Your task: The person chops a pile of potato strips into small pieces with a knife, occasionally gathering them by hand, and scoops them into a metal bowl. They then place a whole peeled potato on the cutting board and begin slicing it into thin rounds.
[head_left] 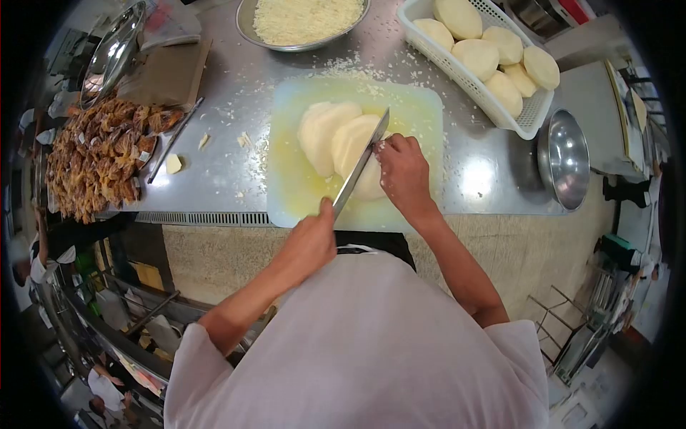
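Note:
A green-yellow cutting board (286,143) lies at the counter's near edge. On it, pale slices of a large peeled, potato-like vegetable (319,136) fan out to the left. My left hand (307,239) is closed around the handle of a knife (351,180). The blade slants up and right, its edge against the vegetable between the slices and the uncut piece. My right hand (405,175) presses with bent fingers on that piece, just right of the blade; the fingertips are partly hidden. Small white shreds are scattered around the board.
A metal bowl of pale shreds (307,18) stands behind the board. A white plastic basket (457,82) with several peeled vegetables is at the back right, near a steel bowl (564,161). Browned, wrapped-looking pieces (100,157) are heaped left, beside a thin dark rod (175,139).

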`<state>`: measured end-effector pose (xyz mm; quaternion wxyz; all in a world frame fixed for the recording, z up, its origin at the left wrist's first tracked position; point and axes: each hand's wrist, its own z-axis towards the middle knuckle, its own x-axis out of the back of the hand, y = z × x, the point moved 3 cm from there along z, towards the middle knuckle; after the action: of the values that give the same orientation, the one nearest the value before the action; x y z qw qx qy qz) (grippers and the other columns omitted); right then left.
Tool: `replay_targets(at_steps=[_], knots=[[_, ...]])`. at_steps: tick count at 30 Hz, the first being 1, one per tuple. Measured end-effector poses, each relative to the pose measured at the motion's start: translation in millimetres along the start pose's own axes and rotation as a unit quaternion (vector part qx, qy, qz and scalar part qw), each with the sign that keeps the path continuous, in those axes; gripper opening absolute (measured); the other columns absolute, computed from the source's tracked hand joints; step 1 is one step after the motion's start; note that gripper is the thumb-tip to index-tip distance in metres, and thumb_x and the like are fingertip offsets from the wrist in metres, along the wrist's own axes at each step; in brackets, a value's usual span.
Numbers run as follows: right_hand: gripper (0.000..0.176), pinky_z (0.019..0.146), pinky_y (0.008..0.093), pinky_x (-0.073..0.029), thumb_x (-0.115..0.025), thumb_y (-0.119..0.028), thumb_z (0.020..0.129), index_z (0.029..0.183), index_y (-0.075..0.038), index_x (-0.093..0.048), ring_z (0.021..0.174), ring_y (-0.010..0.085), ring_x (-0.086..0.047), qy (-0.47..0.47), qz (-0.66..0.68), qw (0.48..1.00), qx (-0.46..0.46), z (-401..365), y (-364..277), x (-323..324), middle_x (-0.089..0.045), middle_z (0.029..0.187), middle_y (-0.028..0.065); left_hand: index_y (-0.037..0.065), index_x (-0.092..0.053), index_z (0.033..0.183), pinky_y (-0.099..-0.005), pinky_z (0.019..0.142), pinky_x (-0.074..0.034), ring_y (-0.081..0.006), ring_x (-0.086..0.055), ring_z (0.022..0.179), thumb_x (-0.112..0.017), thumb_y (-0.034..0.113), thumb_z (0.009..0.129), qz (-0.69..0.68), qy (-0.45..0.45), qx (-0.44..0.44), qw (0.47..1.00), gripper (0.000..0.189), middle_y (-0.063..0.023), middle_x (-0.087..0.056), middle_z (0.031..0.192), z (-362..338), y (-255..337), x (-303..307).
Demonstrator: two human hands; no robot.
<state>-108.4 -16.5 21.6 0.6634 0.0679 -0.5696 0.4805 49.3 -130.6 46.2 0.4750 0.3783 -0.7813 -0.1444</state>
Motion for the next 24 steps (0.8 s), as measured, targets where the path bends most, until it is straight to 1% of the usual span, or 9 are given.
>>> replay_targets(at_steps=[2, 5, 7, 11, 13, 15, 16, 20, 24], knots=[[0.011, 0.064, 0.0373, -0.049, -0.060, -0.001, 0.076, 0.084, -0.007, -0.064, 0.078, 0.0275, -0.055, 0.004, 0.006, 1.000, 0.005, -0.1, -0.9, 0.0, -0.057, 0.082, 0.0067, -0.012, -0.038, 0.109, -0.0532, 0.062, -0.045, -0.0485, -0.058, 0.070, -0.048, -0.005, 0.077, 0.020, 0.062, -0.067, 0.996, 0.034, -0.0312, -0.057, 0.071, 52.2, -28.5, -43.4], [0.019, 0.068, 0.0382, -0.049, -0.058, 0.002, 0.075, 0.091, -0.005, -0.064, 0.083, 0.0290, -0.054, -0.021, 0.033, 0.999, 0.003, -6.5, 0.8, -0.3, -0.057, 0.086, 0.0089, -0.011, -0.036, 0.107, -0.0535, 0.060, -0.044, -0.0488, -0.057, 0.064, -0.049, -0.001, 0.081, -0.032, 0.089, -0.125, 0.988, 0.031, -0.0314, -0.055, 0.064, 81.0, -16.7, -22.7], [0.020, 0.068, 0.0382, -0.049, -0.059, 0.002, 0.074, 0.092, -0.005, -0.065, 0.083, 0.0288, -0.054, -0.023, 0.022, 0.999, -0.005, -3.0, 3.1, -0.6, -0.057, 0.086, 0.0088, -0.010, -0.036, 0.108, -0.0531, 0.059, -0.044, -0.0492, -0.056, 0.063, -0.049, -0.001, 0.081, -0.012, 0.092, -0.124, 0.988, 0.031, -0.0310, -0.054, 0.062, 59.3, 0.8, -4.9], [0.013, 0.066, 0.0377, -0.049, -0.059, 0.000, 0.075, 0.084, -0.007, -0.063, 0.079, 0.0281, -0.055, -0.009, 0.007, 1.000, -0.009, -2.1, 0.3, 0.1, -0.057, 0.082, 0.0076, -0.010, -0.037, 0.106, -0.0541, 0.060, -0.044, -0.0496, -0.057, 0.064, -0.049, -0.004, 0.079, -0.026, 0.055, -0.050, 0.997, 0.030, -0.0305, -0.055, 0.064, -9.4, 15.9, 27.7], [0.011, 0.065, 0.0384, -0.048, -0.059, 0.000, 0.076, 0.085, -0.006, -0.063, 0.079, 0.0283, -0.055, -0.006, 0.009, 1.000, -0.003, -1.2, 1.5, 0.0, -0.057, 0.082, 0.0079, -0.010, -0.037, 0.103, -0.0548, 0.061, -0.045, -0.0495, -0.057, 0.065, -0.048, -0.005, 0.077, -0.034, 0.043, -0.034, 0.998, 0.029, -0.0302, -0.057, 0.065, -19.8, 16.9, 26.7], [0.012, 0.065, 0.0386, -0.049, -0.059, 0.000, 0.076, 0.085, -0.006, -0.063, 0.079, 0.0285, -0.055, -0.003, 0.015, 1.000, -0.004, -1.2, 2.1, 0.3, -0.057, 0.082, 0.0078, -0.011, -0.038, 0.105, -0.0540, 0.062, -0.046, -0.0490, -0.058, 0.066, -0.048, -0.006, 0.075, 0.001, 0.000, 0.023, 1.000, 0.032, -0.0305, -0.057, 0.067, -18.7, 12.3, 17.2], [0.013, 0.065, 0.0389, -0.049, -0.059, 0.001, 0.075, 0.085, -0.006, -0.063, 0.079, 0.0286, -0.055, 0.000, 0.020, 1.000, -0.003, -1.8, 2.4, 0.7, -0.057, 0.083, 0.0078, -0.011, -0.038, 0.105, -0.0540, 0.062, -0.046, -0.0490, -0.058, 0.066, -0.048, -0.006, 0.075, 0.001, -0.002, 0.022, 1.000, 0.032, -0.0305, -0.057, 0.067, -7.8, 5.3, 5.0], [0.014, 0.066, 0.0390, -0.049, -0.059, 0.001, 0.075, 0.086, -0.006, -0.063, 0.079, 0.0286, -0.055, -0.007, 0.030, 0.999, -0.010, -0.9, 4.2, 1.0, -0.057, 0.083, 0.0077, -0.011, -0.039, 0.101, -0.0531, 0.062, -0.046, -0.0476, -0.058, 0.069, -0.051, -0.007, 0.071, 0.014, 0.106, -0.102, 0.989, 0.033, -0.0307, -0.057, 0.069, 67.5, -13.6, -39.7], [0.014, 0.065, 0.0388, -0.048, -0.059, 0.002, 0.075, 0.086, -0.006, -0.063, 0.079, 0.0285, -0.055, -0.004, 0.025, 1.000, 0.002, 0.5, 5.0, 3.0, -0.057, 0.083, 0.0077, -0.010, -0.039, 0.100, -0.0534, 0.060, -0.045, -0.0479, -0.058, 0.066, -0.052, -0.007, 0.072, -0.011, 0.056, -0.099, 0.993, 0.031, -0.0298, -0.057, 0.066, 67.7, 13.5, 2.7]])
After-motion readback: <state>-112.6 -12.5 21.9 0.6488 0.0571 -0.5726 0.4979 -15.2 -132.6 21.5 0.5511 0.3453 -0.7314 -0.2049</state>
